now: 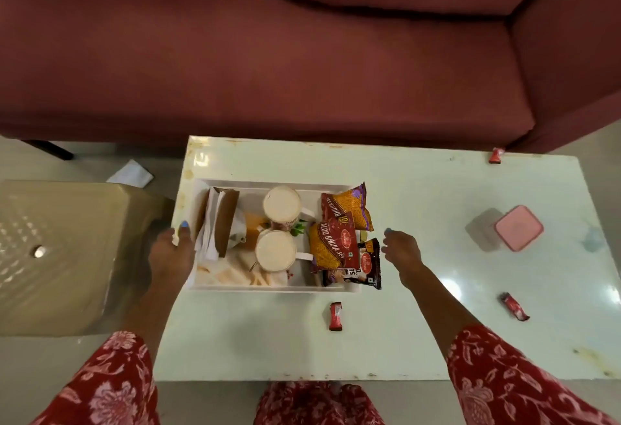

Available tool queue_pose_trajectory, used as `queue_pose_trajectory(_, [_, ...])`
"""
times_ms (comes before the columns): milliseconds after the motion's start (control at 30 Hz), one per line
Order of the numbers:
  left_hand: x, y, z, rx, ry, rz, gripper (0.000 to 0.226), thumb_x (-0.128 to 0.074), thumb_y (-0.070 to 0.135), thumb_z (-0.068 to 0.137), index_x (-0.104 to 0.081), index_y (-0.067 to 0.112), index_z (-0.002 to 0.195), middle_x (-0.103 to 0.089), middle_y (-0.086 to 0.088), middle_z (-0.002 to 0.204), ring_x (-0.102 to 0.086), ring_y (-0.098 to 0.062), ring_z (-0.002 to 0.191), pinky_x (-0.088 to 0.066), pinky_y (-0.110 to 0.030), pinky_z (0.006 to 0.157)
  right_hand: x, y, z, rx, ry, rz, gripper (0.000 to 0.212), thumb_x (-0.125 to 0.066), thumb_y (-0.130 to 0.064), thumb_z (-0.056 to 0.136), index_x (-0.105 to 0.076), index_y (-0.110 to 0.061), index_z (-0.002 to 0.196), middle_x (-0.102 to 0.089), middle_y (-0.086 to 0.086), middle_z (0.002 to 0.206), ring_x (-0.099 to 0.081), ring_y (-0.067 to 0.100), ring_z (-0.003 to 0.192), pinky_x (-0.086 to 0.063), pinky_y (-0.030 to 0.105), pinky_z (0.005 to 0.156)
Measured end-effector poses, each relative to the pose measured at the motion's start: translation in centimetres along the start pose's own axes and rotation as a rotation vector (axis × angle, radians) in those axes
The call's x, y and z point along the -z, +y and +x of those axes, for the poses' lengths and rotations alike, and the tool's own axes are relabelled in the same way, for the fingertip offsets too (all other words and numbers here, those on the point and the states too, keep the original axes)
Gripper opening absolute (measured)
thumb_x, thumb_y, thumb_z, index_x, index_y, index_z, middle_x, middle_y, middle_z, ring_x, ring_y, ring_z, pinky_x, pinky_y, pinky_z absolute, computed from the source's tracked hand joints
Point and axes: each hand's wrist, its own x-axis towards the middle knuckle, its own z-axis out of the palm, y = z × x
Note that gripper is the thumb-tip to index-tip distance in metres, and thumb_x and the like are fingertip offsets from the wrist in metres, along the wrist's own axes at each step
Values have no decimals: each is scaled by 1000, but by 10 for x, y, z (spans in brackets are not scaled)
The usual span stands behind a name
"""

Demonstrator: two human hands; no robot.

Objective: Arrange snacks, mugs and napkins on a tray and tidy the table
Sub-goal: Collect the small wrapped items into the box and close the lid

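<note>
On the pale glossy table (420,209), toward its left end, sits a white rectangular tray (268,186). Inside the tray, left side: a brown holder with white napkins (215,223), standing tilted. Middle: two white mugs (281,204), one behind the other, handles pointing right, both upright. Right side: three snack packets (331,245) overlapping, the far orange one and the near dark one sticking out over the tray's right rim.

Left hand (171,250) is at the tray's left rim, fingers curled over the edge, gripping it. Right hand (401,248) hovers just right of the tray, near the packets, fingers loosely spread, holding nothing; contact with tray cannot be told.

Loose on the table: one small red sachet (335,315) just in front of the tray, a second red sachet (514,305) well to the right, a third one (496,155) at the far edge. A pink-lidded container (518,228) stands at the right, well apart from the tray.

Behind the table a maroon sofa (268,65). Left of the table a beige plastic stool (60,250); a white paper (131,172) lies on the floor beyond it. Red floral sleeves (497,371) on both arms.
</note>
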Motion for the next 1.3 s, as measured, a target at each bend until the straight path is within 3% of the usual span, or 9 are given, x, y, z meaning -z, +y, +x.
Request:
queue_pose_trajectory(167, [-10,-7,29,120,-56,-95,62,-29,56,92,-51,8,123,-54,-19,125,-50,-38,114,-38,-46,95,-16,-3,23,-62,-15,-104,31,-40,-34,97,-52,-19,73,-54,0,72,-49,16,67,-37,29,67])
queue_pose_trajectory(333, [-17,-6,48,254,-89,-155,71,-24,67,87,-49,13,126,-53,-15,129,-49,-35,117,-37,-46,99,-27,-3,32,-103,-64,-72,34,-37,-35,96,-60,-12,91,-62,13,90,-57,26,85,-41,35,77])
queue_pose_trajectory(567, [-16,-7,69,326,-176,-168,78,-22,72,83,-45,13,128,-49,-17,131,-46,-36,119,-38,-52,100,-27,0,35,-160,-80,49,38,-35,-36,98,-59,-17,76,-64,8,75,-60,22,67,-44,29,67])
queue_pose_trajectory(700, [-15,-6,74,367,-190,-203,77,-24,73,82,-46,16,128,-46,-15,136,-43,-37,124,-37,-58,100,-31,1,35,-166,-99,96,38,-32,-37,99,-60,-16,85,-67,14,84,-64,30,79,-50,41,84])
queue_pose_trajectory(867, [-13,-2,77,387,-190,-250,78,-27,74,80,-49,14,125,-46,-15,138,-43,-39,125,-34,-61,101,-34,1,35,-159,-92,140,37,-33,-37,99,-60,-14,91,-67,14,85,-65,31,78,-51,44,87])
queue_pose_trajectory(1033, [-17,0,72,393,-219,-279,84,-29,77,76,-50,13,125,-46,-16,137,-42,-41,125,-33,-64,102,-27,6,35,-150,-72,151,35,-36,-33,97,-60,-13,81,-65,11,75,-62,27,65,-49,36,73])
queue_pose_trajectory(1300, [-39,12,37,397,-246,-295,88,-28,82,72,-51,15,124,-49,-15,134,-44,-41,121,-35,-64,99,18,14,47,-134,-77,152,33,-40,-30,95,-63,-12,80,-67,10,69,-63,26,61,-49,33,67])
